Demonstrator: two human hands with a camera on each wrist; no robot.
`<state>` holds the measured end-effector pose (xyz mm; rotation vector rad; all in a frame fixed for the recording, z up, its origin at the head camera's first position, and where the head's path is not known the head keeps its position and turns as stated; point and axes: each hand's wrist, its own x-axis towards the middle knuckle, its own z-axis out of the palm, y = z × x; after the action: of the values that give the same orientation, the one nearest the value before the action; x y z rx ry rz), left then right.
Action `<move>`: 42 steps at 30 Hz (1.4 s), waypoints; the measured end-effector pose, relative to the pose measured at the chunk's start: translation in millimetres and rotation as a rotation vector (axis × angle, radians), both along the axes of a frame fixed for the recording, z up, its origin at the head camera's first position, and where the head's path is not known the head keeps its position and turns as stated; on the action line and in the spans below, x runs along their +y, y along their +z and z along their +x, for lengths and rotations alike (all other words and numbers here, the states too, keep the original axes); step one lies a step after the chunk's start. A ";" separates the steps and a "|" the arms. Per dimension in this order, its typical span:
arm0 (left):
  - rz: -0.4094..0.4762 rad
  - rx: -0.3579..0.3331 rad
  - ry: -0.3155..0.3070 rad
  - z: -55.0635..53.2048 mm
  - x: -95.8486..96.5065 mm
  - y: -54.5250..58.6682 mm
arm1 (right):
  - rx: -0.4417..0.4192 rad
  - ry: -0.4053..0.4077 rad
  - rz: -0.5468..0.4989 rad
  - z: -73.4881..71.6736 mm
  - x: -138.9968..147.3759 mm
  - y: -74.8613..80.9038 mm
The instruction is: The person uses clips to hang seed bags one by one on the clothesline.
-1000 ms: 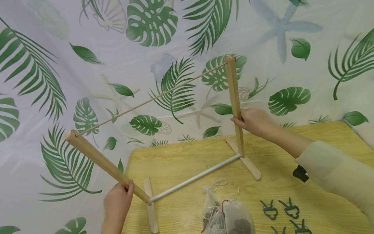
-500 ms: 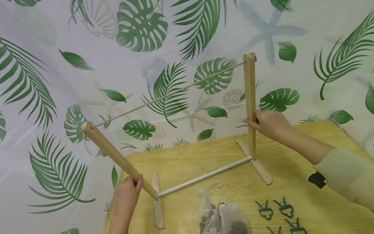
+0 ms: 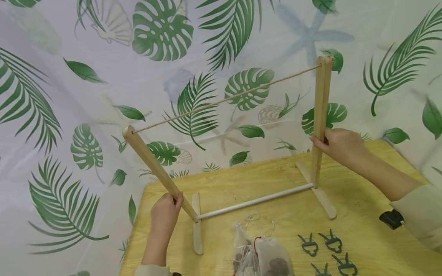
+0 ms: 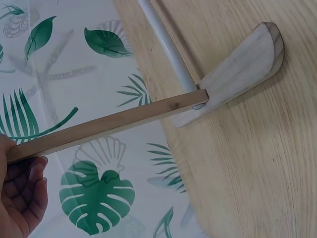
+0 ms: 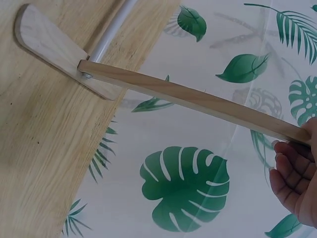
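A wooden rack point(image 3: 322, 96) with two posts, a white crossbar point(image 3: 255, 201) and a cord point(image 3: 224, 100) strung between the post tops stands on the table. My left hand point(image 3: 165, 214) grips the lower part of the left post point(image 3: 152, 163). The right hand point(image 3: 345, 147) holds the right post between thumb and fingers, a bit below its middle. Both posts rise from flat wooden feet, the left foot point(image 4: 237, 69) and the right foot point(image 5: 49, 42), seen close in the wrist views. The left post leans outward in the head view.
Mesh drawstring bags point(image 3: 272, 257) with dark contents lie in front of the crossbar. Several dark green clips point(image 3: 333, 243) lie to their right on the wooden table point(image 3: 359, 184). A leaf-patterned sheet point(image 3: 214, 46) hangs behind the table's back edge.
Both hands have shifted the rack to the right along the table, still gripping its posts. The left post stands somewhat more upright than before. The head view has shifted slightly.
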<state>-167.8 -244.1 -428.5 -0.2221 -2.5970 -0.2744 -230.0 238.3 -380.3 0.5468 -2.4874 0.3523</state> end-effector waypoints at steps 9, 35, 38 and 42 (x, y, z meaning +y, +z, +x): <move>0.009 -0.024 -0.042 -15.4 24.7 2.5 | -0.094 -0.096 -0.014 10.1 23.5 4.3; 0.109 -0.399 0.010 -11.2 60.4 -20.7 | -0.420 -0.230 0.010 39.4 55.0 -18.5; 0.132 -0.399 -0.043 -6.8 62.4 -34.0 | -0.504 -0.246 -0.004 44.9 54.6 -31.2; 0.101 -0.415 -0.141 4.0 64.0 -50.2 | -0.572 -0.251 0.005 52.8 53.4 -45.4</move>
<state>-163.8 -180.1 -478.8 -0.3438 -2.9695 -0.5522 -177.2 291.7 -425.7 0.1340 -3.0611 0.4502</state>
